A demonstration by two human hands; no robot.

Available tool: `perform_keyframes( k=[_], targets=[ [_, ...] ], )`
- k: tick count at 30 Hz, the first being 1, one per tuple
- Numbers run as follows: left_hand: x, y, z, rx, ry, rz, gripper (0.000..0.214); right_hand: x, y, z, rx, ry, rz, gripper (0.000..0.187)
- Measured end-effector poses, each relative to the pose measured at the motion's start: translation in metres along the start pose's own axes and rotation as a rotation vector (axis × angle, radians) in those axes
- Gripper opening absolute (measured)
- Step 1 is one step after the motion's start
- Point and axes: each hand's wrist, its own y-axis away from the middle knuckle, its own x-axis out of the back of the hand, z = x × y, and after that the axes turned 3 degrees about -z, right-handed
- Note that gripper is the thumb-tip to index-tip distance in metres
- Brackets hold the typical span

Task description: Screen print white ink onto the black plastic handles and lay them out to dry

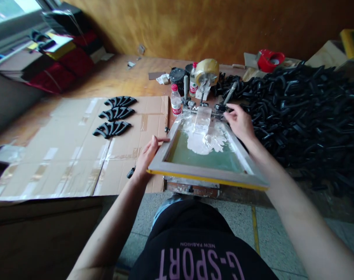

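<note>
Grey metal makes up the screen frame, which lies between the two hands, its near edge apparently raised over the counter. The left hand has its fingers against the frame's left side, probably to steady or bear it; whether they pinch the rim I cannot tell. The right hand has bent fingers drawn toward the thumb at the far right corner, near the metal clamp; whether anything is pinched there is unclear. The clamp probably keeps the far end fixed, so the near end can tilt.

Left of the right fingers, white paste sits pooled at the mesh's far end around a clear block, perhaps to leave the nearer mesh clear. Beyond the left fingers, black curved pieces stand in three rows on cardboard, seemingly kept apart from the loose black pile right of the right fingers.
</note>
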Motion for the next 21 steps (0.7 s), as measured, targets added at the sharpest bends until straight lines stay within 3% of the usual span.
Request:
perform_keyframes(
  k=[2,4,7,9,11,13,14,16,18,19,21],
  targets=[
    [-0.013,-0.017,0.03,-0.14,0.091,0.024,0.058,0.002,0.013,0.031,-0.138,-0.026,0.038,0.037],
    [-0.026,-0.036,0.052,-0.202,0.164,0.008,0.059,-0.013,0.041,0.046,-0.215,-0.008,-0.083,0.036],
    [-0.043,-0.047,0.054,-0.2,0.245,0.051,0.062,-0.051,0.091,0.035,-0.074,0.065,-0.368,0.032],
    [-0.053,-0.037,0.03,-0.11,0.279,0.088,0.065,-0.073,0.116,0.012,0.044,0.181,-0.444,0.024],
    [-0.064,-0.014,-0.009,0.157,0.266,-0.014,0.067,-0.084,0.132,-0.017,0.022,0.277,-0.473,0.016],
    [-0.074,0.013,-0.048,0.505,0.23,-0.2,0.067,-0.088,0.144,-0.047,-0.04,0.279,-0.466,0.016],
    [-0.077,0.025,-0.065,0.582,0.243,-0.219,0.065,-0.089,0.15,-0.061,-0.017,0.24,-0.454,0.016],
    [-0.075,0.043,-0.088,0.606,0.29,-0.138,0.057,-0.088,0.16,-0.081,0.178,0.096,-0.461,0.013],
    [-0.055,0.051,-0.101,0.538,0.301,0.011,0.048,-0.083,0.165,-0.079,0.396,-0.063,-0.496,0.011],
    [-0.039,0.053,-0.105,0.509,0.269,0.09,0.044,-0.078,0.166,-0.066,0.431,-0.104,-0.487,0.012],
    [0.007,0.057,-0.116,0.477,0.142,0.261,0.04,-0.06,0.164,-0.021,0.289,-0.048,-0.368,0.014]
  ],
)
